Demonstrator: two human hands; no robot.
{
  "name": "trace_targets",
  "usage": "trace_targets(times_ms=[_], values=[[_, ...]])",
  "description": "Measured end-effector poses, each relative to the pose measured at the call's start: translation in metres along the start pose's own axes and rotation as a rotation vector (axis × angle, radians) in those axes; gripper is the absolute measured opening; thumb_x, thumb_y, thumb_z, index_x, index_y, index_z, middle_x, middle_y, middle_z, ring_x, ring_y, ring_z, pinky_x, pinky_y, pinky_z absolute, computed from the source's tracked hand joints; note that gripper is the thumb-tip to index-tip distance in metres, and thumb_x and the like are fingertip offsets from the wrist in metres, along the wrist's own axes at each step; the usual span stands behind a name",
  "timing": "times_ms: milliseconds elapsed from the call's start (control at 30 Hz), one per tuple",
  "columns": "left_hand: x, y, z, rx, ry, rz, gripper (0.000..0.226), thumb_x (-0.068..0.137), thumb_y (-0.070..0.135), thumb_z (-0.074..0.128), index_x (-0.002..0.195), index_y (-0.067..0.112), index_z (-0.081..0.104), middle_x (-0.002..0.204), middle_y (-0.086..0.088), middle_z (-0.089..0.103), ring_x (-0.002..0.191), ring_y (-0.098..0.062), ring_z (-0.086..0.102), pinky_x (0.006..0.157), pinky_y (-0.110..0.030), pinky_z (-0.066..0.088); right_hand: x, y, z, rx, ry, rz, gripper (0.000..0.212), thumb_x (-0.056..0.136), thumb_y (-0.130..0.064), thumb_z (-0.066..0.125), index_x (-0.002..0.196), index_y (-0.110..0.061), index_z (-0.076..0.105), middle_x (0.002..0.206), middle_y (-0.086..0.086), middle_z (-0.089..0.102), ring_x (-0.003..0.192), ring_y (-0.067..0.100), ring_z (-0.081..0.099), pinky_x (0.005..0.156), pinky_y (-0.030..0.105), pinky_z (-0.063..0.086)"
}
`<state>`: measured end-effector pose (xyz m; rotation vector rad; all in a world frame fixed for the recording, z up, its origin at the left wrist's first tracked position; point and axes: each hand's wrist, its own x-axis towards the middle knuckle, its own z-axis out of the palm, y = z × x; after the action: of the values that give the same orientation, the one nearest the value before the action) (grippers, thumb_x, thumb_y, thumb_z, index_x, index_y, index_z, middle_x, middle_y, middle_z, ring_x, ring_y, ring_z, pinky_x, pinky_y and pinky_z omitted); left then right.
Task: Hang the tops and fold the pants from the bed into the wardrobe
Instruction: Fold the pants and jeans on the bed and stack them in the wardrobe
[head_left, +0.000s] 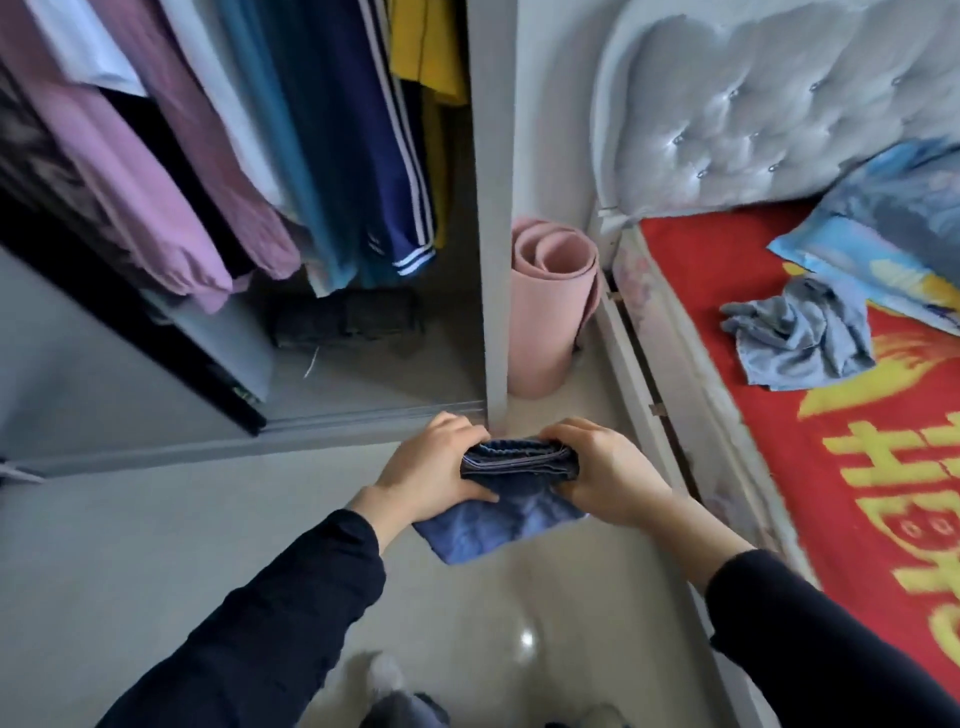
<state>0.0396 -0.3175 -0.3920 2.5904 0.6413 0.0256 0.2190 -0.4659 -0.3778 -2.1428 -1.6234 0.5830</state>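
Observation:
I hold a folded pair of blue jeans (511, 499) in front of me, above the floor. My left hand (434, 467) grips its left end and my right hand (605, 470) grips its right end, thumbs on top. The open wardrobe (491, 208) is ahead on the left, with several tops hanging in it: purple (130, 171), teal, navy with white stripes (374, 156) and yellow. A dark folded garment (345, 319) lies on the wardrobe floor. On the bed (831, 426) at right lies a crumpled light blue garment (800, 338).
A rolled pink mat (545, 312) stands between the wardrobe side and the bed. A blue patterned pillow (893, 228) leans by the tufted grey headboard (753, 104). A dark sliding door (130, 322) edges the wardrobe at left. Glossy floor tiles lie below.

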Motion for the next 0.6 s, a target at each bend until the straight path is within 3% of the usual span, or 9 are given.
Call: trace_targets(times_ms=[333,600], values=[[-0.048,-0.222,-0.076,0.067,0.012,-0.126,0.063,0.071,0.050,0.076,0.123,0.021,0.056,0.120,0.009,0.052,0.122,-0.012,0.035,0.085,-0.024,0.040,0.167,-0.149,0.112,-0.072,-0.081,-0.065,0.048,0.074,-0.026,0.068,0.121,-0.024,0.057,0.116,-0.006,0.058,0.103,0.023,0.058,0.080,0.033,0.047],[0.015,-0.371,-0.073,0.083,0.037,-0.091,0.056,0.081,0.039,0.071,0.128,0.016,0.053,0.124,0.002,0.050,0.126,-0.016,0.029,0.095,-0.036,0.043,0.310,-0.155,0.186,-0.149,-0.070,-0.057,0.049,0.075,-0.032,0.071,0.120,-0.021,0.055,0.115,-0.002,0.056,0.109,0.024,0.055,0.080,0.036,0.050]])
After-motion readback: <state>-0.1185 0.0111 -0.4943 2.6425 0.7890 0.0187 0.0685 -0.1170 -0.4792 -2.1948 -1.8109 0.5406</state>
